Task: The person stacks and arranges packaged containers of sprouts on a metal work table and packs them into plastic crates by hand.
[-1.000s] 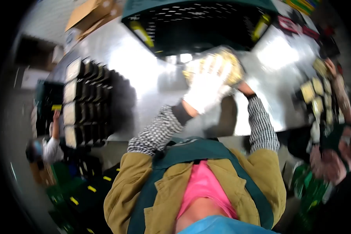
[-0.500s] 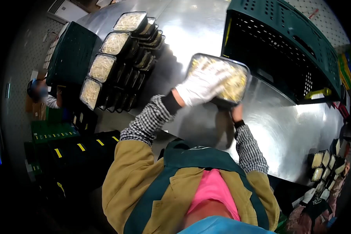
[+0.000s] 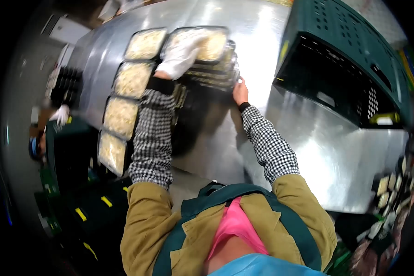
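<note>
A clear-lidded black tray of pale bean sprouts (image 3: pixel 215 46) tops a stack of similar trays (image 3: pixel 211 76) on the steel table. My left hand (image 3: pixel 185 54), in a white glove, lies over the left part of that top tray with fingers stretched out, slightly blurred. At the stack's near right corner is my right hand (image 3: pixel 240 92), bare, its fingertips against or just beside the tray edges. Left of this stack runs a row of other sprout trays (image 3: pixel 134 79), also stacked. My left forearm hides part of the stacks behind it.
A green perforated crate (image 3: pixel 349 46) lies on its side at the right of the steel table (image 3: pixel 303 138). Dark crates with yellow tags (image 3: pixel 101 216) stand at lower left. Another person's gloved hand (image 3: pixel 61 114) shows at far left. Small packs (image 3: pixel 386 188) sit at lower right.
The sprout tray held between both hands has moved left and away onto the stack beside the row. My right hand has left its underside. The view has shifted, and the other person's gloved hand now shows.
</note>
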The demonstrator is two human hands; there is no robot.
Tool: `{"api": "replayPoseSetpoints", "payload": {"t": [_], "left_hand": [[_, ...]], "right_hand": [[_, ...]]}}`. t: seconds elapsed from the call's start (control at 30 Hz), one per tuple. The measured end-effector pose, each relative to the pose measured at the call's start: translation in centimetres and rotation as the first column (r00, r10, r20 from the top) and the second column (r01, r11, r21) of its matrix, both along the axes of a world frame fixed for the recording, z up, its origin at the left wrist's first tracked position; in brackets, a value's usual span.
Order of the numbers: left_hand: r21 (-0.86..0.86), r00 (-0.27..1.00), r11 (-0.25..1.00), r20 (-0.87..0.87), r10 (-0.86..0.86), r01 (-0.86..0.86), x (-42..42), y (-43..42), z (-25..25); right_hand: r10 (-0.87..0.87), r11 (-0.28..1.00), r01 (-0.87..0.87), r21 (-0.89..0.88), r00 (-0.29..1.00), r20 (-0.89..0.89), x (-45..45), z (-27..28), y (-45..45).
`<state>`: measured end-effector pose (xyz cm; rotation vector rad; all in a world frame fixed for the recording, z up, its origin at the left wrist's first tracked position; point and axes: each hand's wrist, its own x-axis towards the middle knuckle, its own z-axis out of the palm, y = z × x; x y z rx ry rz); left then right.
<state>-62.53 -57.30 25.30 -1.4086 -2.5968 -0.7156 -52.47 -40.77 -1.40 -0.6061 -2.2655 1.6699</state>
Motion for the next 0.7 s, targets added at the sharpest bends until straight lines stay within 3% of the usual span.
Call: {"api": "replayPoseSetpoints", "payload": {"t": [0.03,0.07,0.13,0.2,0.23,0.27,0.3,0.33,0.4,0.43,0.5,0.53,0.57,0.6,0.63,0.67,0.7], "left_hand": [[0.026,0.999,0.999,-0.036,-0.028,0.029,-0.2,-0.3,-0.2],[0.059,0.995,0.996,-0.077,-0.068,0.073,-0.4,-0.5,-0.3],[0.016,0.998,1.000,-0.052,0.022,-0.021,1.1,0.2,0.8],[-0.031,0.984,0.995,-0.154,0.089,-0.095,2.5,1.3,1.7],[-0.004,0.951,0.986,-0.266,0.161,-0.168,3.5,2.9,1.9],[0.036,0.897,0.969,-0.370,0.240,-0.245,4.5,4.7,2.1],[0.191,0.933,0.968,-0.290,0.212,-0.161,6.9,7.5,3.5],[0.365,0.974,0.917,-0.097,0.207,-0.159,8.4,10.2,3.6],[0.554,0.975,0.813,0.210,0.069,-0.176,10.8,16.2,1.2],[0.549,0.959,0.816,0.281,0.024,-0.182,11.2,18.9,-0.2],[0.580,0.845,0.770,0.524,-0.103,-0.266,9.5,23.7,-4.9],[0.586,0.785,0.760,0.596,-0.169,-0.281,8.8,25.5,-6.1],[0.459,0.752,0.801,0.659,-0.016,-0.385,8.7,26.7,-6.7],[0.323,0.708,0.816,0.692,0.143,-0.480,8.4,27.6,-7.4],[0.578,0.777,0.614,0.623,0.094,-0.537,5.7,28.2,-12.6],[0.214,0.676,0.743,0.619,0.399,-0.634,6.8,27.7,-10.0],[0.179,0.660,0.750,0.629,0.410,-0.637,6.8,27.3,-9.5]], "right_hand": [[0.076,0.995,-0.075,0.065,0.997,0.002,-0.1,-1.9,0.8],[0.136,0.898,-0.038,-0.439,0.971,0.196,1.9,3.3,1.6],[0.060,0.920,0.011,-0.393,0.984,0.168,6.2,6.3,5.3],[-0.288,0.952,0.287,-0.109,0.958,0.008,10.5,3.1,12.1],[-0.412,0.901,0.420,0.107,0.907,-0.089,12.9,0.0,17.9],[-0.588,0.799,0.601,0.022,0.788,-0.180,16.0,1.9,22.5],[-0.664,0.658,0.733,0.173,0.673,-0.327,19.1,3.3,28.1],[-0.736,0.513,0.837,0.188,0.542,-0.405,21.9,5.1,33.7],[-0.815,0.033,0.890,0.455,0.288,-0.503,25.9,8.8,43.2],[-0.799,-0.014,0.897,0.443,0.256,-0.544,27.7,9.2,48.1],[-0.870,-0.027,0.849,0.528,0.241,-0.431,29.2,11.0,55.0],[-0.849,0.102,0.795,0.597,0.383,-0.365,29.9,12.9,56.4],[-0.786,0.444,0.769,0.461,0.580,-0.211,30.4,11.5,60.8],[-0.730,0.579,0.696,0.424,0.675,-0.111,30.3,12.2,61.9],[-0.662,0.675,0.674,0.302,0.733,-0.157,30.2,7.4,66.8],[-0.645,0.654,0.638,0.407,0.751,-0.142,30.3,7.8,66.2],[-0.648,0.635,0.651,0.415,0.742,-0.173,30.2,7.3,66.1]]}}
